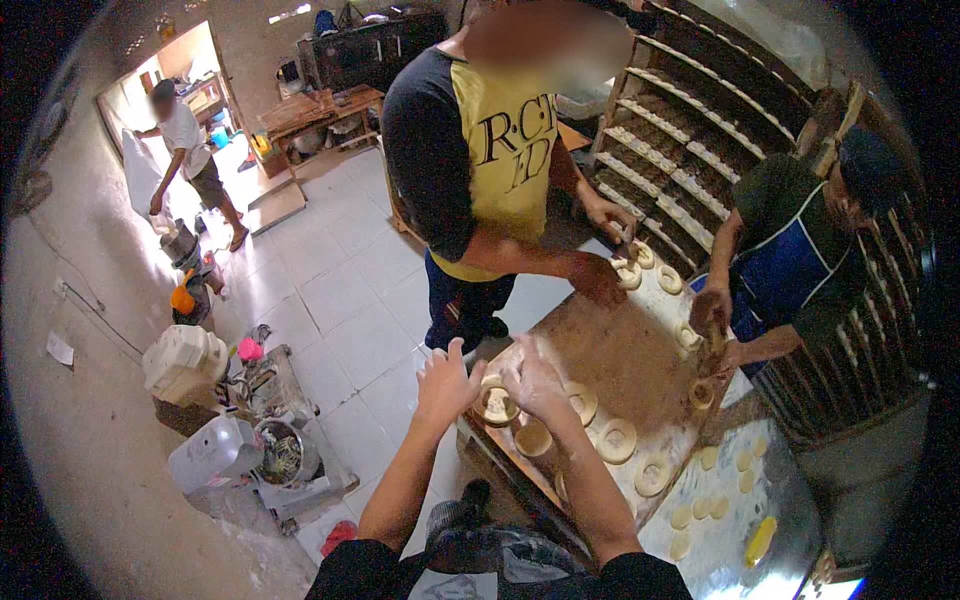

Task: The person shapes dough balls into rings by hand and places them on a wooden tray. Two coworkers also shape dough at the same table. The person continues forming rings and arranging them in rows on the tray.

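Above the near left corner of the floured wooden board [620,335], both my arms are stretched forward. My left hand [450,388] is raised beside the board's edge, fingers spread, holding nothing. My right hand [533,380], dusted with flour, has its fingers stretched out with nothing visible in them. Between the two hands lies a dough ring [488,401] with a darker brown rim around it. A flat dough disc [533,438] sits just below my right hand. More dough rings [617,440] lie along the board's near side, partly covered by my right forearm.
Across the board, a person in a yellow shirt [515,170] handles dough rings; another in a blue apron [790,265] works at the right. A metal table [720,490] holds small dough discs and a yellow object [760,541]. Loaded shelves [690,120] stand behind. Machinery [215,450] sits left.
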